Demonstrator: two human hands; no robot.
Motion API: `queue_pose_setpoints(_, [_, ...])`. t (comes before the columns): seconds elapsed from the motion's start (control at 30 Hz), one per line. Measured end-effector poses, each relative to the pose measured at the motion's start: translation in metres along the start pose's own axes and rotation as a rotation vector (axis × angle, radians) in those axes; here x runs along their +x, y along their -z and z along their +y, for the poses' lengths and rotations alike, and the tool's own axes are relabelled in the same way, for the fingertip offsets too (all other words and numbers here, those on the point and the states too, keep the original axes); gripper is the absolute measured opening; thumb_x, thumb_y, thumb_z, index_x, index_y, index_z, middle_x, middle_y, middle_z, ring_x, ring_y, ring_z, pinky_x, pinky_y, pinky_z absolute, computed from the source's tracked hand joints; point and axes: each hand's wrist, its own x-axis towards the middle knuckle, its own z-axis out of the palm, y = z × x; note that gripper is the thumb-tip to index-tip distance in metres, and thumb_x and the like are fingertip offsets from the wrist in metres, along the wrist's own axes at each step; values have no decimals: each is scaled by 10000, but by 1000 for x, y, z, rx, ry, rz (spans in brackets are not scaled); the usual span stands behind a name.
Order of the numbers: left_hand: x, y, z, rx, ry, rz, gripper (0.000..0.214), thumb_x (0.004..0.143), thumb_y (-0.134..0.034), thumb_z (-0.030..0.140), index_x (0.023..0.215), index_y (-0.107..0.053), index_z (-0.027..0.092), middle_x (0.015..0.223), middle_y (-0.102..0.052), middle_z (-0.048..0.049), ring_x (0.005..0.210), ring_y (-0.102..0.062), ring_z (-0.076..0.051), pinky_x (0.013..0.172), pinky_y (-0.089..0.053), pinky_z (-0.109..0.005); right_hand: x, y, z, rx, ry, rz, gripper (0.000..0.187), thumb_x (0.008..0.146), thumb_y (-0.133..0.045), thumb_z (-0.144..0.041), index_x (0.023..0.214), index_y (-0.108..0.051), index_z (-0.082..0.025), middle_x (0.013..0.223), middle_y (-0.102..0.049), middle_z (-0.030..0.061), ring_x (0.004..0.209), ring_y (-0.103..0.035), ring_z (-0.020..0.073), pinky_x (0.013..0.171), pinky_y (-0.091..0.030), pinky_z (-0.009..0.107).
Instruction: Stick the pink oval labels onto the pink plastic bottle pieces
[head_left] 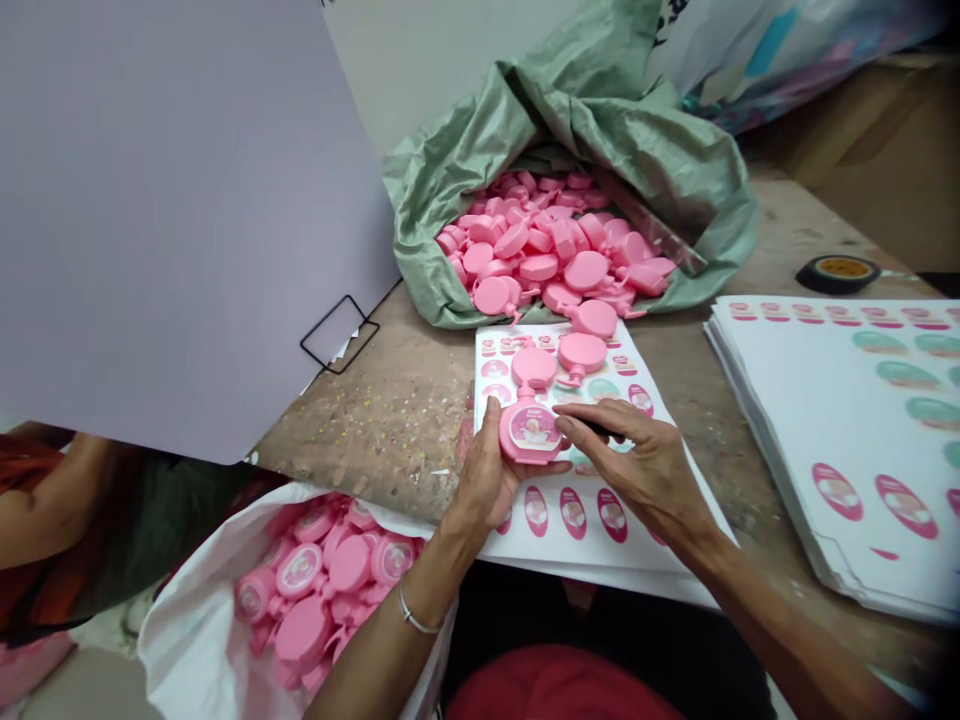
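Two hands, the left hand [487, 480] and the right hand [637, 460], are sharing one pink bottle [529, 432]. Three loose bottles [534, 368] are lying just beyond the fingertips. Two bags are holding bottles too many to count: a green sack [600, 110] farther beyond and a white bag [187, 640] below the left hand. Two stacks of sticker sheets are lying flat: the near stack [585, 545] under both hands and the far stack [810, 400] off the right hand's side. One tape roll [838, 272] is sitting beyond that.

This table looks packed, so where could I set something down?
Two bare patches of tabletop: one between the grey board and the sticker sheet, below the green sack; one strip between that sheet and the sheet stack, up toward the tape roll. The middle is crowded: the left hand holds a bottle, the right hand touching it, over the sheet.
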Motion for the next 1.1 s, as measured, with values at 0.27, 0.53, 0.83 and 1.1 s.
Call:
queue_pose_setpoints(0.27, [-2,-2,1,0,-13,-14,496,923,-446,515,1135,-641,112,1018,-712,-132,956,-675,-253,806,-587,-423,1,-4,-4,-7,-9,16,172,835,-640,-363,913,-731,-239,841,-719,35,760,-612,181,749,-505,366])
queue_pose_setpoints(0.53, [-2,-1,0,46,-37,-37,503,935,-407,521,1110,-649,116,1003,-716,-123,956,-675,-247,824,-576,-407,2,-5,-4,-15,8,33,153,825,-653,-346,890,-726,-228,830,-715,38,752,-617,181,736,-508,357])
queue_pose_setpoints(0.83, [-3,0,0,42,-53,-36,502,910,-455,539,1141,-642,135,1026,-711,-118,963,-672,-253,814,-577,-406,2,-4,-6,-15,16,20,162,840,-633,-351,906,-726,-236,867,-715,43,773,-620,185,738,-514,362])
queue_pose_setpoints(1.1, [-3,-2,0,28,-52,-38,492,927,-429,520,1128,-642,125,1024,-709,-124,965,-670,-256,803,-581,-407,1,-5,-4,-24,32,30,145,825,-659,-326,899,-718,-215,842,-705,52,764,-608,186,728,-506,364])
